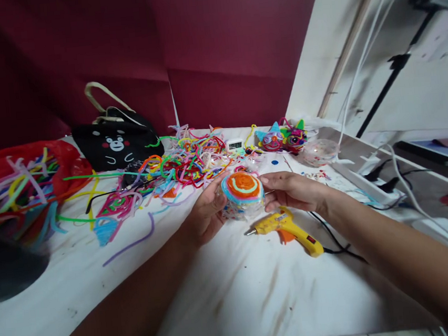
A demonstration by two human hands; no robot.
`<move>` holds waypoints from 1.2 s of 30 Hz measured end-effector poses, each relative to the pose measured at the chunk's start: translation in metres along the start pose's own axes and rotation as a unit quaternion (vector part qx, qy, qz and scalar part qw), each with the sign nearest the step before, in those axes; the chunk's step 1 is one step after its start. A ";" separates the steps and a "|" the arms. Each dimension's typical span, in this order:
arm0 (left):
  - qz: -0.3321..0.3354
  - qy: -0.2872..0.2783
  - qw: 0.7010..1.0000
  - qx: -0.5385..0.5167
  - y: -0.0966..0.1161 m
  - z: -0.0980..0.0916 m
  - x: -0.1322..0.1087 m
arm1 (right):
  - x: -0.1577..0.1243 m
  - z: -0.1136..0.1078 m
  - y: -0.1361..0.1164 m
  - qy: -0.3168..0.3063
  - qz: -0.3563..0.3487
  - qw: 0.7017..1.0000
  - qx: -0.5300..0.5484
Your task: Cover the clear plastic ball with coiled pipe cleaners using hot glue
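Between my two hands is a round clear plastic container [244, 209] topped with a coiled disc [244, 187] of orange, pale green, pink and blue pipe cleaners. My left hand [209, 211] grips its left side, thumb at the front. On the other side my right hand [289, 189] holds the rim with thumb and fingers. Just below my right hand a yellow glue gun [287, 229] lies on the white table, its nozzle pointing left and its black cord running right under my forearm.
A tangled heap of pipe cleaners [191, 160] lies behind my hands. A red bag [69, 164] and a black tote [116, 144] stand left. Two colourful figures [272, 138], a clear bowl [320, 152] and a white tray [363, 178] with cables sit right.
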State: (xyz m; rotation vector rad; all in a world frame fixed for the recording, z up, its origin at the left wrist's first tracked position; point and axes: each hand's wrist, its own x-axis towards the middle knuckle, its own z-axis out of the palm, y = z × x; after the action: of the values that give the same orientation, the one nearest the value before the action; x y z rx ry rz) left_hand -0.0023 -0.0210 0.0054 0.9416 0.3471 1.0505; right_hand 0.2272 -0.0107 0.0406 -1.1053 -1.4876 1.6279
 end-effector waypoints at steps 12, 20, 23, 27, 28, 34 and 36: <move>0.005 -0.085 0.994 0.067 0.002 0.009 -0.006 | -0.026 0.007 -0.016 0.046 -0.099 0.978 0.179; 0.147 -0.051 0.938 0.309 -0.001 -0.001 -0.001 | -0.022 0.010 -0.015 0.072 -0.093 0.977 0.179; 0.247 -0.053 0.842 0.477 -0.002 0.004 -0.005 | -0.021 0.016 -0.012 0.072 -0.082 0.977 0.183; 0.311 -0.076 0.749 0.580 -0.004 0.008 -0.007 | -0.020 0.024 -0.011 0.065 -0.069 0.977 0.189; 0.316 -0.076 0.743 0.585 -0.005 0.008 -0.007 | -0.019 0.026 -0.011 0.064 -0.067 0.977 0.191; 0.316 -0.075 0.742 0.587 -0.004 0.007 -0.006 | -0.018 0.029 -0.011 0.075 -0.054 0.978 0.189; 0.312 -0.079 0.738 0.593 -0.001 0.008 -0.007 | -0.018 0.031 -0.011 0.082 -0.050 0.978 0.185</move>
State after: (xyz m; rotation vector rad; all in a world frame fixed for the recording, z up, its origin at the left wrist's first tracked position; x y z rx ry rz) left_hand 0.0003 -0.0306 0.0076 2.4249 0.5951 1.3131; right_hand 0.2062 -0.0382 0.0541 -0.9137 -1.0622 1.6183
